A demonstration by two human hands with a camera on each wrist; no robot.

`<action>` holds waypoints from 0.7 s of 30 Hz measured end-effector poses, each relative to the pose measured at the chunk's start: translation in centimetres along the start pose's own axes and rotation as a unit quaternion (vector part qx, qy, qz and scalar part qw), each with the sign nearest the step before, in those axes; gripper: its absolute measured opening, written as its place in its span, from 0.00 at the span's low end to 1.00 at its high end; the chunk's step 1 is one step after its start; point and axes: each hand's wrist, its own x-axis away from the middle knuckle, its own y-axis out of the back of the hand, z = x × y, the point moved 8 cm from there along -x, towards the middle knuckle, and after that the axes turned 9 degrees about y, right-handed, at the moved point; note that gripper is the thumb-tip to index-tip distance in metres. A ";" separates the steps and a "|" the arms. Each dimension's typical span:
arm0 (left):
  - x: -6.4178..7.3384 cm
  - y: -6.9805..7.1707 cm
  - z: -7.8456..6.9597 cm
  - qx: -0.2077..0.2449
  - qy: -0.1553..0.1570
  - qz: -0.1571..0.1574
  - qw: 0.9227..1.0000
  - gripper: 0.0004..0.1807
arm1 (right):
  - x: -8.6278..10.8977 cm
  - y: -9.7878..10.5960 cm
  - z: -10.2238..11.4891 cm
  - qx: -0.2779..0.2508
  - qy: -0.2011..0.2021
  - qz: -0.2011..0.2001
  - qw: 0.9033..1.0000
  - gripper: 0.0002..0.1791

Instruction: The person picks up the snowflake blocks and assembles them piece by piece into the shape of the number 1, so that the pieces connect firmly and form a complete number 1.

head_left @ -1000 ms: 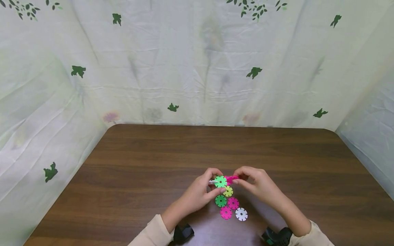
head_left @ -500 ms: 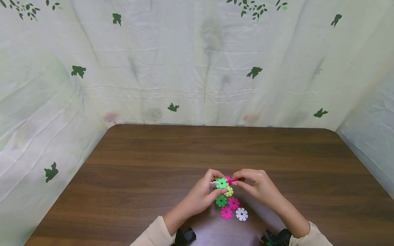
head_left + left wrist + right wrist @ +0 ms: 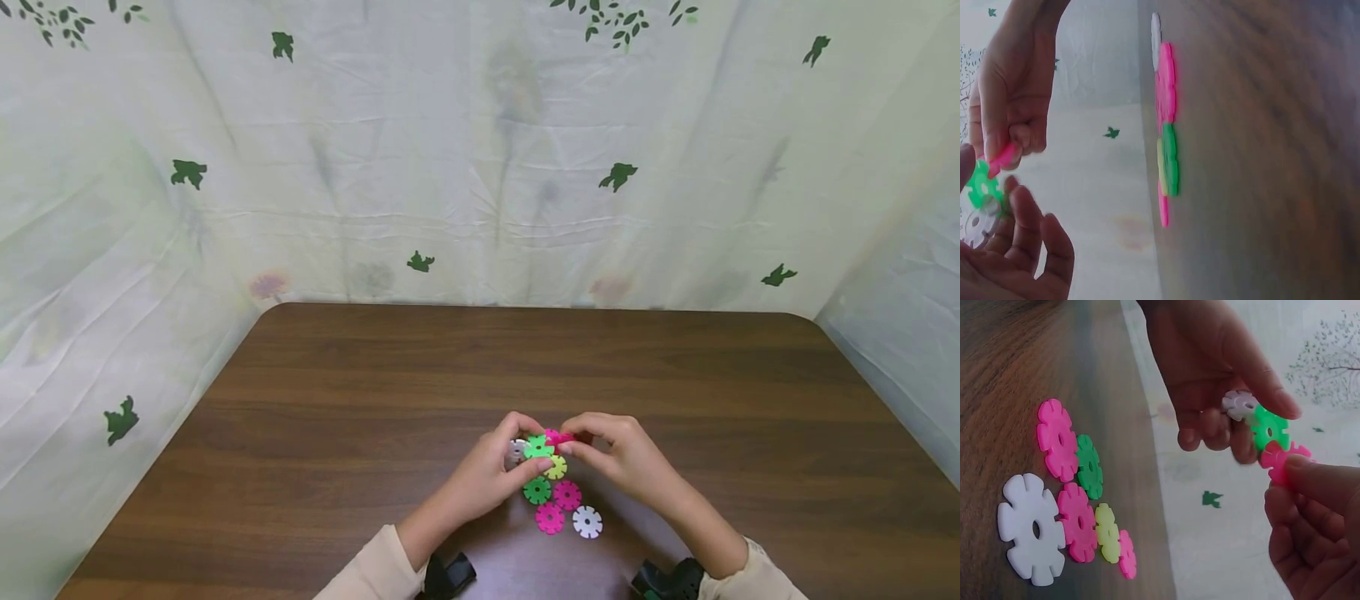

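In the head view my left hand (image 3: pixel 483 471) holds a bright green notched plastic disc (image 3: pixel 534 452) between thumb and fingers. A whitish disc (image 3: pixel 1239 402) adjoins its edge, in front of the curled fingers in the right wrist view. My right hand (image 3: pixel 630 454) pinches a pink notched disc (image 3: pixel 1277 461) between thumb and forefinger. That pink disc meets the green one's edge; whether their slots interlock I cannot tell. Both hands are above the table, with the held discs clear of its surface in the left wrist view.
Beneath the hands, loose discs lie flat on the brown table (image 3: pixel 375 375): a darker green disc (image 3: pixel 530 490), a yellow disc (image 3: pixel 557 472), a white disc (image 3: pixel 581 523) and several pink ones, including a pink disc (image 3: pixel 543 520) near the front. Patterned white cloth (image 3: pixel 465 167) hangs behind.
The right hand has shifted slightly left, bringing its pink disc closer against the green one. The whitish disc, earlier nearly edge-on, now shows more of its face.
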 end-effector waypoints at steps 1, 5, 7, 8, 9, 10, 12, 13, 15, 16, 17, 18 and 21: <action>-0.1 0.2 0.0 -0.013 -0.006 -0.009 1.000 0.16 | 0.1 -0.1 -0.4 -0.002 -0.019 0.003 1.000 0.11; -0.1 1.0 -0.6 -0.057 -0.048 -0.041 0.996 0.22 | 1.1 -0.5 -2.4 -0.027 -0.089 0.014 0.996 0.07; 0.1 1.2 -1.1 -0.080 -0.076 -0.051 0.993 0.26 | 1.7 -0.8 -3.4 -0.050 -0.111 0.018 0.992 0.06; 0.1 1.2 -1.4 -0.095 -0.092 -0.055 0.990 0.28 | 1.9 -1.0 -3.8 -0.063 -0.120 0.019 0.991 0.05; 0.2 1.2 -1.7 -0.113 -0.107 -0.059 0.986 0.29 | 2.1 -1.1 -4.1 -0.075 -0.127 0.021 0.989 0.05; 0.3 1.1 -2.0 -0.132 -0.123 -0.063 0.981 0.29 | 2.2 -1.3 -4.2 -0.087 -0.131 0.023 0.987 0.05; 0.4 0.8 -2.4 -0.164 -0.147 -0.069 0.973 0.29 | 2.4 -1.6 -4.4 -0.118 -0.137 0.026 0.983 0.06; 0.5 0.7 -2.5 -0.176 -0.157 -0.071 0.969 0.28 | 2.5 -1.8 -4.5 -0.129 -0.139 0.027 0.981 0.06; 0.5 0.6 -2.8 -0.192 -0.170 -0.078 0.964 0.25 | 2.5 -2.0 -4.5 -0.144 -0.142 0.029 0.979 0.06; 0.6 0.6 -2.8 -0.194 -0.174 -0.081 0.962 0.24 | 2.5 -2.2 -4.5 -0.150 -0.144 0.030 0.978 0.06; 0.6 0.6 -2.9 -0.196 -0.177 -0.085 0.961 0.23 | 2.5 -2.3 -4.5 -0.153 -0.146 0.031 0.977 0.06; 0.6 0.6 -3.0 -0.197 -0.182 -0.089 0.959 0.22 | 2.5 -2.3 -4.5 -0.152 -0.147 0.031 0.977 0.07; 0.7 0.8 -3.2 -0.198 -0.192 -0.102 0.956 0.19 | 2.5 -2.2 -4.3 -0.144 -0.147 0.031 0.978 0.07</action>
